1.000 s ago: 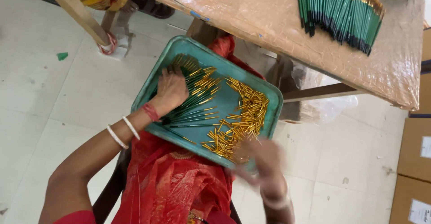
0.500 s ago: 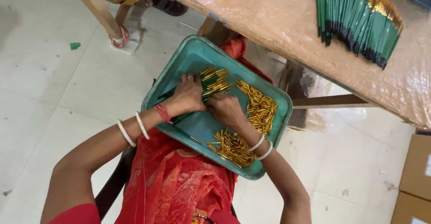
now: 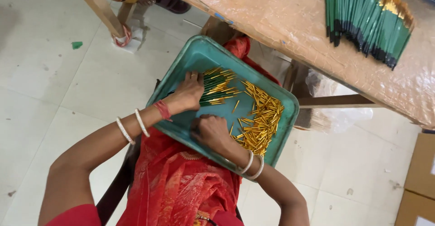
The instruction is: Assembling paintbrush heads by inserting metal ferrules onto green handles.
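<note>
Fingers of our left hand (image 3: 189, 91) lie curled over the near ends of a bundle of green pencils (image 3: 216, 88), pressing them against the floor of the teal tray (image 3: 199, 56); whether the fingers close around any single pencil we cannot tell, since the back of the hand covers them. The pencils lie side by side, long axes running from the hand out toward the middle of the tray, gold tips pointing away from the hand, toward the pile of loose gold caps (image 3: 260, 119). Our right hand (image 3: 210, 131) rests knuckles-up on the tray floor just beside that pile, fingers folded under; what they pinch, if anything, is hidden. The caps lie jumbled, most with long axes roughly along the tray's far side, a few strays between the pile and the bundle. The tray sits tilted on our lap over red cloth (image 3: 181, 185), its near edge covered by the right wrist and bangles (image 3: 252, 164). Above, on the plastic-covered worktop (image 3: 290, 22), a second, larger row of green pencils (image 3: 367, 20) fans out, gold ends toward the far edge, dark ends toward us; its top is cut off by the frame.
</note>
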